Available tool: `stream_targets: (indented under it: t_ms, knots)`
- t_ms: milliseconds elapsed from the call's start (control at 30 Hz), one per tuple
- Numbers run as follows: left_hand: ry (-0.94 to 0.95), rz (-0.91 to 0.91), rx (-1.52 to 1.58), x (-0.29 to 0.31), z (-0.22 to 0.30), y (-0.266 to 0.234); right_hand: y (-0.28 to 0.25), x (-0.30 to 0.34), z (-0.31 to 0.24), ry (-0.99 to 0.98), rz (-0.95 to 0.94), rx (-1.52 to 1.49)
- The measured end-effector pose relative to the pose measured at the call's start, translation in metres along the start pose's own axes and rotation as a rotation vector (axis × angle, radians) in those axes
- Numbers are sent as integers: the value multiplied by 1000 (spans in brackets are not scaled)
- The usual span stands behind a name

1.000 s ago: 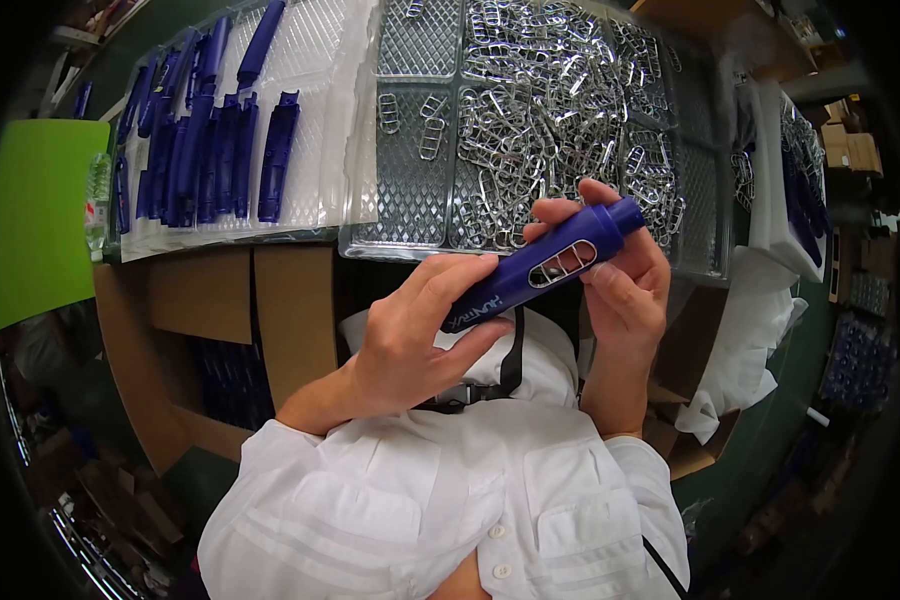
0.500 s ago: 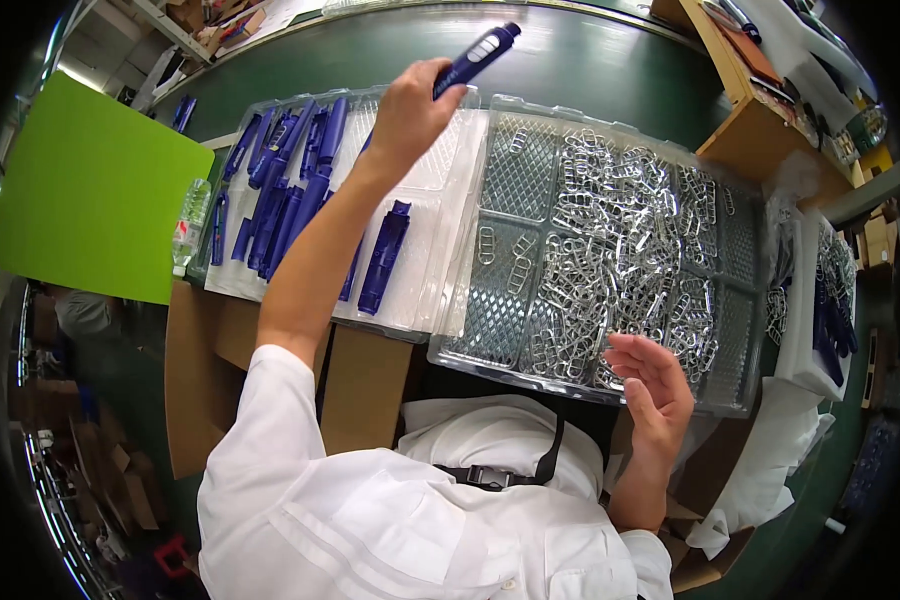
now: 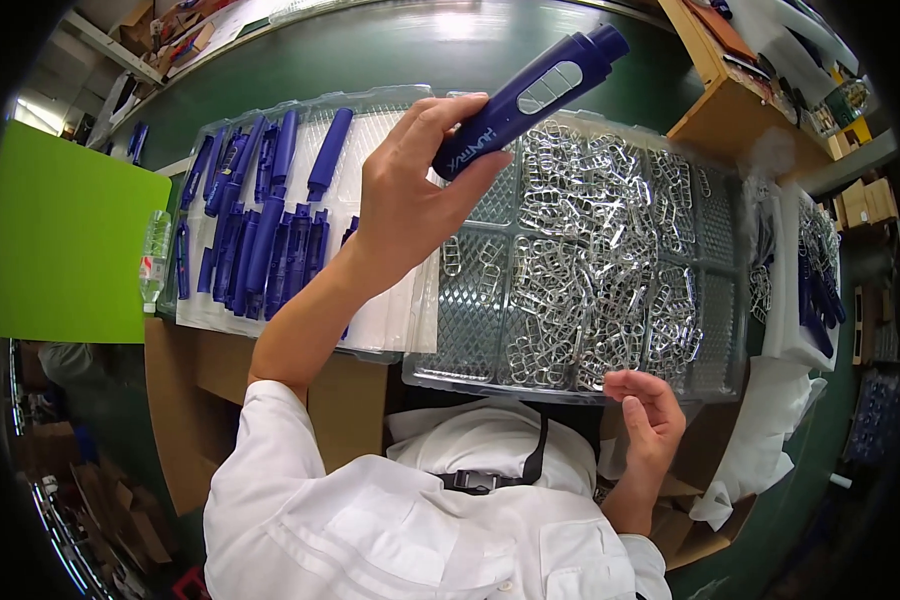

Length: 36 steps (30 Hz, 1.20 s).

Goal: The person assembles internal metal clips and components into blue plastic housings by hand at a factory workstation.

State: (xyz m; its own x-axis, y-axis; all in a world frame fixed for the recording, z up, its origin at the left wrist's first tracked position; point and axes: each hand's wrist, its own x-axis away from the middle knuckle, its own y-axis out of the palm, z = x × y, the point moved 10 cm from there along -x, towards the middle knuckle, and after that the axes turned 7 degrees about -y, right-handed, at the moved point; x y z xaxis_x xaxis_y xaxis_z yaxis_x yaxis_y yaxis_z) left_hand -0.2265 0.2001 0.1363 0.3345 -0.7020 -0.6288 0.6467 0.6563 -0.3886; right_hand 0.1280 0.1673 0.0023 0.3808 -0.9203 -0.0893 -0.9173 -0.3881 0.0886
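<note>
My left hand grips the lower end of a blue plastic handle, raised and tilted up to the right. A silver metal frame with several slots sits in an oval opening on its face. My right hand holds nothing; its fingers are loosely bent, the thumb apart, by the near edge of a clear compartment tray. Heaps of loose silver metal frames fill the tray's middle. To the left, several blue handle shells lie in rows on a white-lined tray, partly hidden behind my left forearm.
A green board and a clear plastic bottle stand at the left. Cardboard boxes sit below the trays' near edge. A wooden shelf unit rises at the far right. White foam packaging with blue parts is at the right.
My left hand has brought the blue handle closer to the head camera, so it looks larger. My right hand has barely moved, dipping slightly. The view has shifted a little.
</note>
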Motion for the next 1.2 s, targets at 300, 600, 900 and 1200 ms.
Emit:
stream_targets:
  t_ms: [300, 600, 900, 1200]
  knots:
    - [3, 16, -19, 7, 0, -14, 5, -12, 2, -4, 18, -19]
    - [17, 7, -20, 20, 11, -13, 2, -8, 8, 24, 17, -5]
    - [-13, -423, 178, 116, 104, 17, 30, -28, -33, -226, -38, -366]
    - [-19, -412, 221, 162, 134, 33, 33, -21, -35, -123, -32, -358]
